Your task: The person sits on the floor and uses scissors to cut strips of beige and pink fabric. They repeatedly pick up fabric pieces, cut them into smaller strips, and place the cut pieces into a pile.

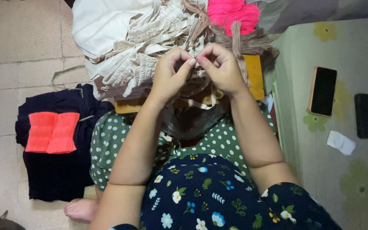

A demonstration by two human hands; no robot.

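My left hand [172,72] and my right hand [222,66] meet fingertip to fingertip over a heap of cream pleated cloth strips [143,47]. Both pinch a small piece of the cream cloth strip between thumb and fingers; what lies between the fingertips is too small to make out. Brown fringed strips [245,40] hang beside my right hand. A yellow wooden board [254,74] lies under the heap on my lap.
Bright pink yarn or cloth [233,12] lies at the top. Coral pleated cloth [51,132] rests on dark navy fabric [54,170] on the tiled floor at left. On the green surface at right lie a phone [323,90], a black oblong [363,115] and a white scrap [340,142].
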